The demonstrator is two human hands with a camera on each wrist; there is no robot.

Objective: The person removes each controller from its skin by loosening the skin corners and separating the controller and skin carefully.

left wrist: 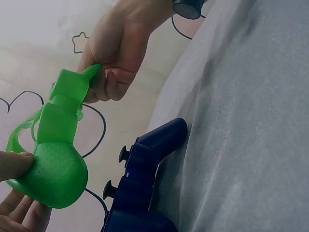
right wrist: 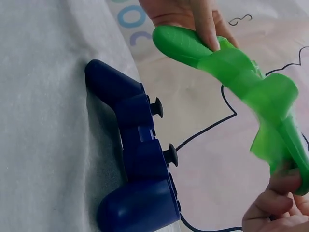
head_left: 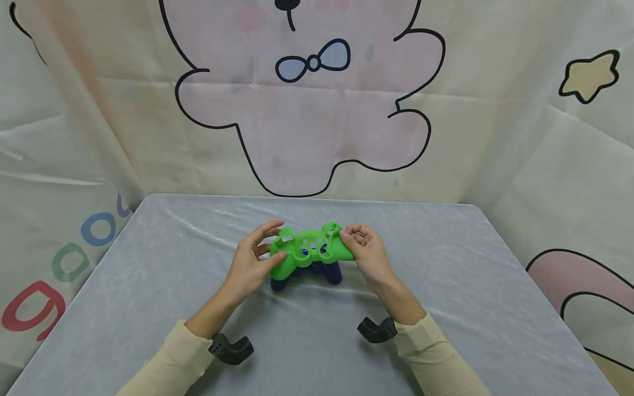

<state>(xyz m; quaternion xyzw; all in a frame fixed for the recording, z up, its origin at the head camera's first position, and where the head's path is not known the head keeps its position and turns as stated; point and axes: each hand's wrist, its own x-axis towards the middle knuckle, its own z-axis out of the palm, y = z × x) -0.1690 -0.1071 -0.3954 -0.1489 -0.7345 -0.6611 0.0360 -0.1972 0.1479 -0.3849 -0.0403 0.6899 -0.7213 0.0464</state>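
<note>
A bright green, flexible-looking game controller cover (head_left: 339,250) with cut-out holes is stretched between both hands. The left hand (head_left: 250,264) grips its left end, thumb on the near side and fingers behind. At the other end, the right hand (head_left: 370,257) pinches the edge between thumb and fingers. Below the cover, a dark blue game controller (head_left: 333,273) rests on the table, partly hidden in the head view. Both wrist views show the controller (right wrist: 137,159) with its black thumbsticks (right wrist: 171,154) and a gap between it and the cover (left wrist: 63,169).
A grey-blue cloth (head_left: 436,308) covers the table, with slight wrinkles. Printed curtains (head_left: 317,121) stand behind and at both sides. Black camera mounts (head_left: 230,350) sit on both wrists, close over the cloth.
</note>
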